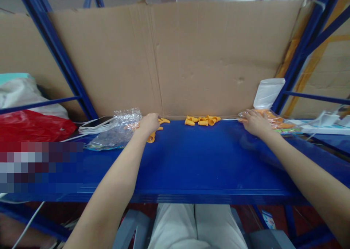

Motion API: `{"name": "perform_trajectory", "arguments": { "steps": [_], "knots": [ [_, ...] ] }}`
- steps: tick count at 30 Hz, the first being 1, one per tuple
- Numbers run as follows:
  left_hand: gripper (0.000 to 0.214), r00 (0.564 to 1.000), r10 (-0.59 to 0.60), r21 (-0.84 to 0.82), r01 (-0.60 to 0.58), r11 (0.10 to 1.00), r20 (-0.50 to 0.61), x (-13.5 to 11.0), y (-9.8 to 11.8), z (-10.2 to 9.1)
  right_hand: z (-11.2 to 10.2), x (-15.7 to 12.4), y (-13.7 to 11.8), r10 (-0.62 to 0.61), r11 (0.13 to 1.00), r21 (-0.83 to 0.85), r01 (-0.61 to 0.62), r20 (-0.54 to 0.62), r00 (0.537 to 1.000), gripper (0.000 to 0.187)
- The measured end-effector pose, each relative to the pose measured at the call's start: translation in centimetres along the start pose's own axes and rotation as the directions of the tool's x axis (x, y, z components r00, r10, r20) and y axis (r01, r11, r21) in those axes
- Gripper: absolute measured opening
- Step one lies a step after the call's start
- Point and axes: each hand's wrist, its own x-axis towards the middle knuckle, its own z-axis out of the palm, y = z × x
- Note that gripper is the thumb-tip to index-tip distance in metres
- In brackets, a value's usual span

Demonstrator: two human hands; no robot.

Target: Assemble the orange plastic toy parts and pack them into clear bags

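My left hand (149, 124) rests on the blue shelf (191, 161), fingers curled over small orange rubber caps (151, 136) beside a crinkled clear plastic bag (117, 130). A loose heap of the same orange caps (202, 120) lies at the back of the shelf between my hands. My right hand (254, 123) lies flat with fingers stretched onto a clear bag holding more orange caps (276, 120).
A cardboard sheet (177, 59) lines the back of the shelf. Blue rack posts (54, 52) stand at both sides. A red bag (32, 126) and white cables (90, 126) lie left; a white plastic bag (268, 92) and white devices (325, 126) lie right.
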Motion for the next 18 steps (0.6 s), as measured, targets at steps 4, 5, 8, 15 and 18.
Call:
{"name": "perform_trajectory", "arguments": {
  "steps": [4, 5, 8, 15, 18],
  "knots": [
    [0.017, 0.999, -0.027, 0.176, 0.020, 0.984, 0.039, -0.1, -0.2, -1.4, -1.4, 1.7, -3.4, -0.097, 0.995, -0.029, 0.097, -0.018, 0.995, 0.036],
    [0.020, 0.998, -0.037, 0.208, 0.025, 0.978, 0.056, -0.2, -0.2, -1.6, -1.5, 2.1, -4.0, -0.103, 0.995, -0.005, 0.103, -0.002, 0.995, 0.035],
    [0.028, 0.992, -0.073, 0.309, 0.038, 0.950, 0.103, -0.4, -0.1, -1.9, -1.0, 2.7, -5.3, -0.078, 0.992, 0.098, 0.077, 0.011, 0.997, 0.034],
    [0.031, 0.964, -0.146, 0.403, 0.046, 0.914, 0.222, -0.4, -0.6, -1.0, 2.0, 0.9, -5.1, -0.327, 0.929, 0.212, 0.303, 0.087, 0.941, 0.030],
    [0.031, 0.947, -0.171, 0.420, 0.042, 0.907, 0.273, -0.2, -0.7, -0.8, 2.1, 0.7, -5.3, -0.351, 0.910, 0.275, 0.311, 0.107, 0.930, 0.029]
  ]
}}
